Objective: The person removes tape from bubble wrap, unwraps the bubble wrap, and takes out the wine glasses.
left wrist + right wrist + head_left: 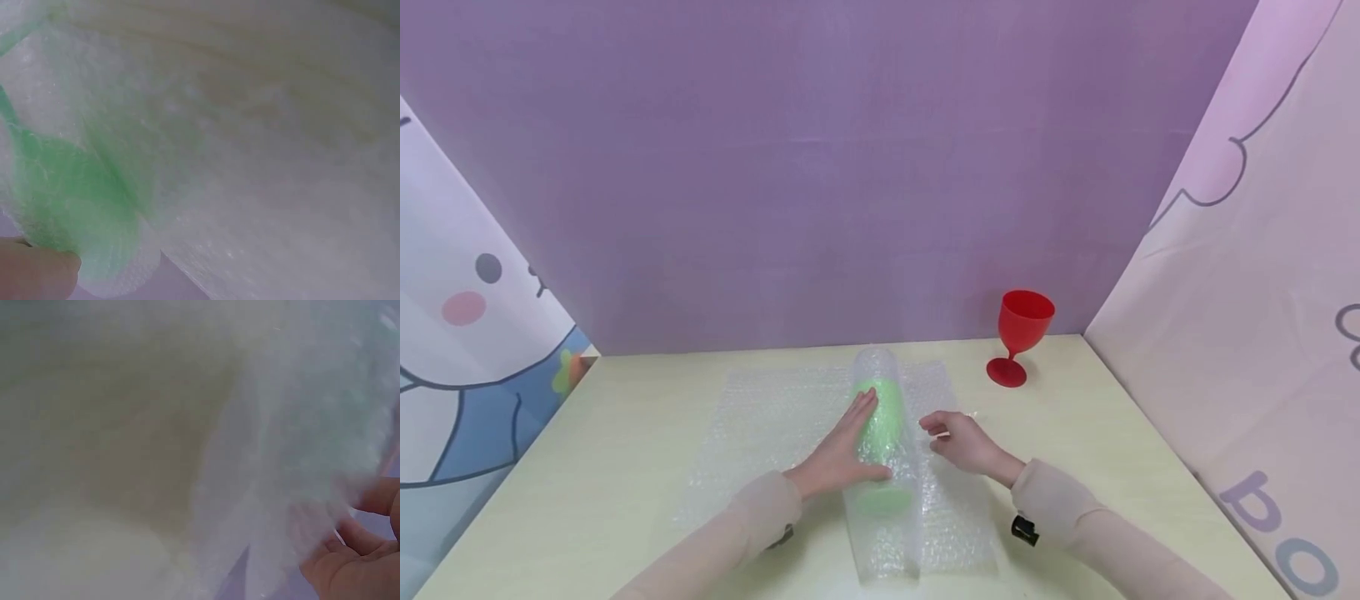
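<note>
A green goblet [886,425] lies on its side, rolled in clear bubble wrap [951,508], its foot toward me. My left hand [838,454] rests on the roll with fingers stretched along it and the thumb across it near the stem. In the left wrist view, the green bowl [69,194] shows through the film with a fingertip at its edge. To the right of the roll, my right hand [962,442] has bent fingers. The right wrist view shows it pinching the edge of the bubble wrap [312,444], some fingers seen through the film.
A red goblet [1024,321] stands upright at the back right of the pale table [625,433]. A purple wall [820,183] closes off the back, and printed panels stand at both sides. Flat bubble wrap spreads to the left of the roll.
</note>
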A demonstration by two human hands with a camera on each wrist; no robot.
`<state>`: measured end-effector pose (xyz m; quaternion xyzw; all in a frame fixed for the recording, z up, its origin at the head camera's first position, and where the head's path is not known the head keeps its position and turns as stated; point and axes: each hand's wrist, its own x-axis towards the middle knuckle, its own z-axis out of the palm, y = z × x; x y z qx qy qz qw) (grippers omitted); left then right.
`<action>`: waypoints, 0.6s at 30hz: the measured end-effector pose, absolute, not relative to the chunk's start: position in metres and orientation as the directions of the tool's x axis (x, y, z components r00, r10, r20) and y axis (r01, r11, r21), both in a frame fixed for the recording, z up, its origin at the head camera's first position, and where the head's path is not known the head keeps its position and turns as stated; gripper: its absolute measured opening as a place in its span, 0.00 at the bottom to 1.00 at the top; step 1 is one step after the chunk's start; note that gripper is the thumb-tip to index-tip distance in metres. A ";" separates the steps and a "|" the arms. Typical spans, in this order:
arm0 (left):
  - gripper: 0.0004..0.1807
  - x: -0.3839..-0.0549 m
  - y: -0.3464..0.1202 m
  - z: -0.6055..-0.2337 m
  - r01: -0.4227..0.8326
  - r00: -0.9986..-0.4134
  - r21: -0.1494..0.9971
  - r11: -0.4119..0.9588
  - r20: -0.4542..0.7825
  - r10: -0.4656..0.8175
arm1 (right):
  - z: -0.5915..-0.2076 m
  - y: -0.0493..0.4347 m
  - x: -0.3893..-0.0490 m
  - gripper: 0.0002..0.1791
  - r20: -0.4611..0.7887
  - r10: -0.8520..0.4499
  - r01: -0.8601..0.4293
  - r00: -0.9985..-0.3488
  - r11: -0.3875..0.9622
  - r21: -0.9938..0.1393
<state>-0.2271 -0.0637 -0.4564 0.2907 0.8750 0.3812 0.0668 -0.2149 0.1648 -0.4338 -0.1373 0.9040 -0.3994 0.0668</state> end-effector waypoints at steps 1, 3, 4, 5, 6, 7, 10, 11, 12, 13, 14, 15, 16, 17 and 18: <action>0.60 -0.227 -0.064 -0.456 0.457 -0.822 0.709 0.537 0.106 0.559 | -0.438 0.164 -0.214 0.17 -0.019 -0.296 -0.189 -0.955 0.657 -0.730; 0.60 -0.226 -0.064 -0.455 0.456 -0.822 0.709 0.538 0.105 0.559 | -0.443 0.162 -0.213 0.18 -0.035 -0.286 -0.175 -0.957 0.673 -0.718; 0.60 -0.226 -0.064 -0.455 0.456 -0.822 0.709 0.538 0.105 0.559 | -0.446 0.162 -0.212 0.18 -0.040 -0.286 -0.173 -0.957 0.678 -0.715; 0.60 -0.226 -0.064 -0.454 0.459 -0.822 0.707 0.539 0.107 0.559 | -0.448 0.161 -0.212 0.18 -0.045 -0.286 -0.171 -0.957 0.682 -0.711; 0.61 -0.226 -0.064 -0.454 0.461 -0.822 0.704 0.540 0.109 0.559 | -0.450 0.161 -0.211 0.19 -0.046 -0.291 -0.175 -0.956 0.688 -0.705; 0.61 -0.226 -0.064 -0.453 0.463 -0.821 0.703 0.539 0.112 0.559 | -0.451 0.161 -0.210 0.19 -0.046 -0.295 -0.181 -0.954 0.693 -0.698; 0.61 -0.226 -0.064 -0.452 0.465 -0.823 0.698 0.544 0.115 0.556 | -0.454 0.160 -0.208 0.20 -0.030 -0.317 -0.215 -0.948 0.705 -0.675; 0.61 -0.226 -0.064 -0.452 0.466 -0.823 0.697 0.545 0.116 0.556 | -0.455 0.160 -0.207 0.20 -0.020 -0.327 -0.232 -0.945 0.710 -0.665; 0.61 -0.226 -0.064 -0.452 0.465 -0.824 0.696 0.546 0.115 0.555 | -0.455 0.160 -0.206 0.21 -0.011 -0.337 -0.249 -0.941 0.715 -0.653; 0.61 -0.226 -0.064 -0.453 0.463 -0.825 0.697 0.547 0.113 0.554 | -0.455 0.159 -0.205 0.21 -0.003 -0.346 -0.263 -0.938 0.720 -0.643; 0.61 -0.225 -0.064 -0.453 0.461 -0.826 0.697 0.549 0.111 0.553 | -0.455 0.159 -0.205 0.22 0.006 -0.359 -0.283 -0.933 0.723 -0.630; 0.61 -0.225 -0.064 -0.453 0.460 -0.827 0.698 0.550 0.109 0.552 | -0.456 0.159 -0.204 0.22 0.015 -0.374 -0.304 -0.927 0.728 -0.614; 0.61 -0.225 -0.064 -0.453 0.459 -0.827 0.697 0.551 0.108 0.552 | -0.456 0.159 -0.204 0.23 0.024 -0.391 -0.327 -0.920 0.734 -0.596; 0.61 -0.224 -0.064 -0.453 0.457 -0.828 0.700 0.549 0.108 0.551 | -0.456 0.159 -0.204 0.23 0.026 -0.401 -0.340 -0.916 0.739 -0.582; 0.61 -0.224 -0.064 -0.454 0.455 -0.828 0.702 0.548 0.107 0.550 | -0.456 0.159 -0.204 0.23 0.027 -0.412 -0.353 -0.911 0.742 -0.570</action>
